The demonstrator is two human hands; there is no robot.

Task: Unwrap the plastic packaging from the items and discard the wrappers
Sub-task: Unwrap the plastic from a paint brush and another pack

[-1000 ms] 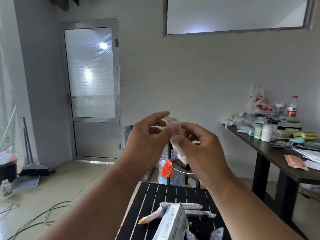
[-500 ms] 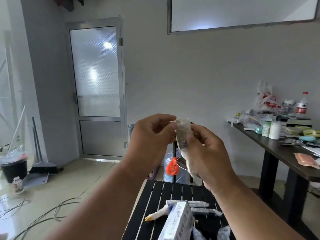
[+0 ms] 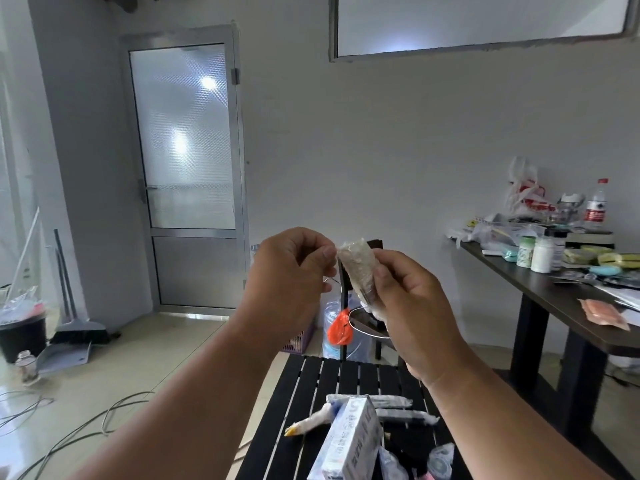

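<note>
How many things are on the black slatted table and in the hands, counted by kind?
Wrapped stick-shaped items lying on the slatted table: 3 ()
Wrapped item held up by the right hand, with the left hand pinching its top: 1
White box: 1
Small wrapped pieces at the bottom edge: 2 ()
Total: 7

Both hands are raised above a black slatted desk (image 3: 311, 382). The right hand (image 3: 412, 306) grips a plastic-wrapped item (image 3: 358, 268), held upright; the left hand (image 3: 287, 282) pinches the wrap at its top edge. On the desk lie more wrapped items (image 3: 391, 408) and a white box (image 3: 353, 441).
</note>
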